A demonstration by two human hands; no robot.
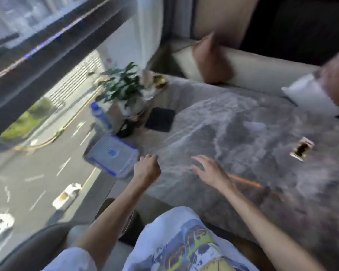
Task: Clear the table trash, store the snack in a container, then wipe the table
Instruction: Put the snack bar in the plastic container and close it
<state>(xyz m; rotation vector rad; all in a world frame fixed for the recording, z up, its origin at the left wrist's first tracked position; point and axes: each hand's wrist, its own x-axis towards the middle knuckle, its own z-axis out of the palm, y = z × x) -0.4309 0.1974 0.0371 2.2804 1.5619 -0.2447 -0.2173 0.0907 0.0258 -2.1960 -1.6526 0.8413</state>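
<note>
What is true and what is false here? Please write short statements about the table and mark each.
1. The container has its lid on. True.
2. The right hand grips the container. False: its fingers are spread over the table, holding nothing.
3. The left hand is curled into a fist beside the container. True.
4. The small packet lies inside the container. False: it lies on the table, far to its right.
5. The potted plant stands by the window. True.
</note>
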